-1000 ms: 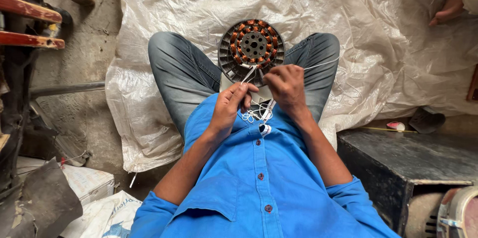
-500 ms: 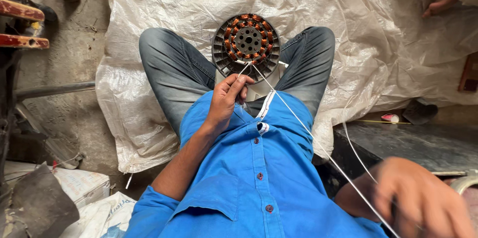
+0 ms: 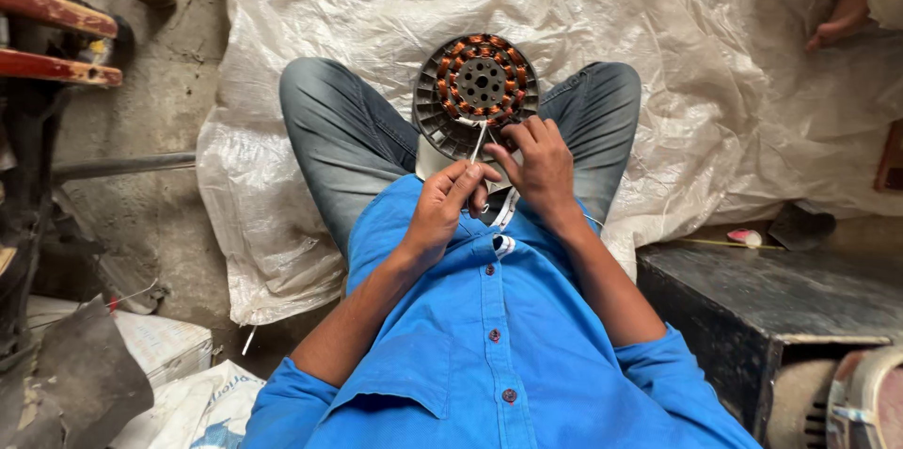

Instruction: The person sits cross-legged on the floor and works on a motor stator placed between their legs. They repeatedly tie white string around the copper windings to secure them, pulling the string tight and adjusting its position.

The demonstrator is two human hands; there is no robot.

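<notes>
The two hands cover the near edge of the round motor part [image 3: 477, 90], someone's bare foot [image 3: 840, 24] is cut off at the top corner, and the thin wire is too small to follow.

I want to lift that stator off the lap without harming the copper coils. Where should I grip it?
Grip the stator by its grey slotted outer rim, from the far side and the sides. The copper coils form an inner ring around the hub, and the left hand and right hand crowd the near edge with the wire.

Soft daylight — sharp centre, edges warped.
</notes>
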